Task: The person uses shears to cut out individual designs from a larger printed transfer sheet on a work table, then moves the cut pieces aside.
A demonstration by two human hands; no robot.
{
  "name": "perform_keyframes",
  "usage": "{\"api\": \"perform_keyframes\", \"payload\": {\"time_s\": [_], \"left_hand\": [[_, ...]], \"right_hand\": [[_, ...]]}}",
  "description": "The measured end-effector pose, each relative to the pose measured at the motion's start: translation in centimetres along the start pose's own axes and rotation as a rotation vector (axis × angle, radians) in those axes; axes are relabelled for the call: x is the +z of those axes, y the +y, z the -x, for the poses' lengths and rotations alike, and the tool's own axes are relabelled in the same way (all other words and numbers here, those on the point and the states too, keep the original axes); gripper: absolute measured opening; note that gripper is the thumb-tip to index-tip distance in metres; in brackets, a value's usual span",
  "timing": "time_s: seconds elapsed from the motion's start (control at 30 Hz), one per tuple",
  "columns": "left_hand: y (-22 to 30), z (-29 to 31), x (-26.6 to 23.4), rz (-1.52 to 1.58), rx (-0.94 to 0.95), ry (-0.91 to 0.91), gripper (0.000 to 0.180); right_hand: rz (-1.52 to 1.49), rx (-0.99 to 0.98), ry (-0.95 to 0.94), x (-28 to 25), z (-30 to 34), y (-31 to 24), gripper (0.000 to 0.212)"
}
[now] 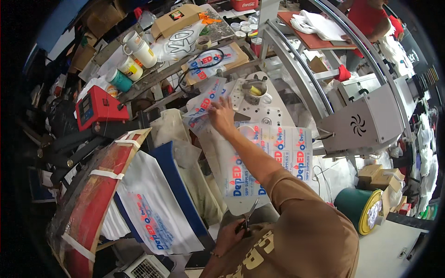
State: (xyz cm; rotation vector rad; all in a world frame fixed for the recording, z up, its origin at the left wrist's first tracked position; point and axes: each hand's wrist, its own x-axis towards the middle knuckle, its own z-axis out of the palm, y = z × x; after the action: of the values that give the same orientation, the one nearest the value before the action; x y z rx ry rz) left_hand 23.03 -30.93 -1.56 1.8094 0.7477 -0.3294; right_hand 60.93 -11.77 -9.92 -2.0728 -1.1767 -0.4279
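My right hand [222, 115] reaches forward, its fingers on a strip of clear printed film [204, 105] with blue and red lettering. The strip lies tilted over the far left end of a white board. Close to my body, my left hand [229, 237] grips scissors [251, 214] by the handles, blades pointing up and away. Between my arms and the machine, a larger printed film sheet [290, 153] covers the near part of the board; my right forearm hides some of it. A mug [256, 90] with tools inside stands just right of my right hand.
A red control box [96, 107] and a padded curved press part [92, 217] stand at left. White printed cloth [150, 204] drapes over a blue-edged board. Jars [130, 67] line the bench. A grey machine [359, 121] with rails rises at right, near a green bin [350, 206]. Another person works far right.
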Motion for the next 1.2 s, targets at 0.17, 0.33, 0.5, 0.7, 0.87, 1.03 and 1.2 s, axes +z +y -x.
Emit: {"api": "perform_keyframes", "payload": {"time_s": [0.17,0.33,0.5,0.7,0.87,1.03,1.2], "left_hand": [[1.2,-1.7,-0.8,-0.045,0.023,-0.089,0.04],[2.4,-2.8,-1.9,-0.012,0.181,0.008,0.036],[1.4,-3.7,-1.6,0.061,0.027,0.198,0.034],[0.4,-9.5,-1.1,-0.298,0.276,0.698,0.042],[0.5,-12.3,-1.4,-0.336,0.203,0.793,0.047],[0.4,-11.7,-0.5,-0.249,0.175,0.722,0.047],[1.7,-11.1,0.6,-0.221,0.149,0.715,0.045]], "right_hand": [[0.067,0.151,-0.105,-1.0,0.6,0.1,0.017],[0.014,0.096,-0.086,-4.4,1.8,-1.3,0.021],[-0.359,0.278,-0.175,-14.9,10.6,-2.5,0.025],[0.072,0.502,-0.205,-23.7,23.6,0.7,0.058],[0.012,0.516,-0.327,-24.3,25.9,-1.2,0.092],[-0.03,0.492,-0.268,-22.9,25.7,-1.5,0.092],[-0.168,0.508,-0.185,-21.4,26.0,-1.2,0.089]]}}
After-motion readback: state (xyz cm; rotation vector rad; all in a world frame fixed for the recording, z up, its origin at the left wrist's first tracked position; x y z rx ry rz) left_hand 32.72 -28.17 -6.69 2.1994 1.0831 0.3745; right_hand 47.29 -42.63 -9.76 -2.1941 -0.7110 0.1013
